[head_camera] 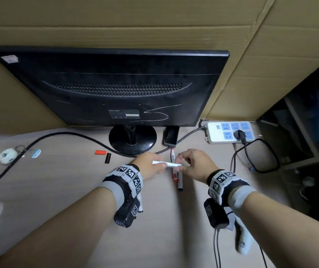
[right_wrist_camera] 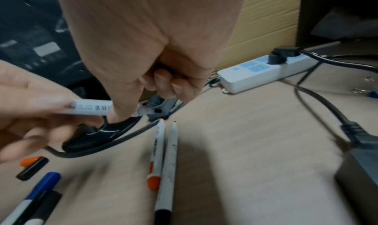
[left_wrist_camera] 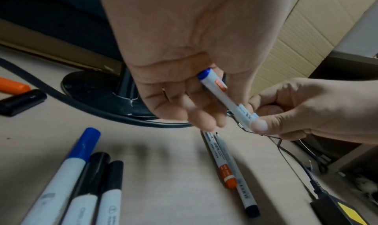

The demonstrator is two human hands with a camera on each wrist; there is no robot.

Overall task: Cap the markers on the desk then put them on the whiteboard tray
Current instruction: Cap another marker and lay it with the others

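From the head view my left hand [head_camera: 151,167] and right hand [head_camera: 193,165] pinch one blue-ended marker [head_camera: 167,164] above the counter [head_camera: 67,190]; left wrist shows its tail in my palm; right wrist hints a cap curled inside, so I'd align before pushing.

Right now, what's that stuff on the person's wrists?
Each bare arm wears a grey wristband with a black strap over it. A band of white squares with black checker-like codes wraps each wrist. A small black camera box hangs under each wrist; the right one trails a thin black cable. No sleeves, gloves or rings show.
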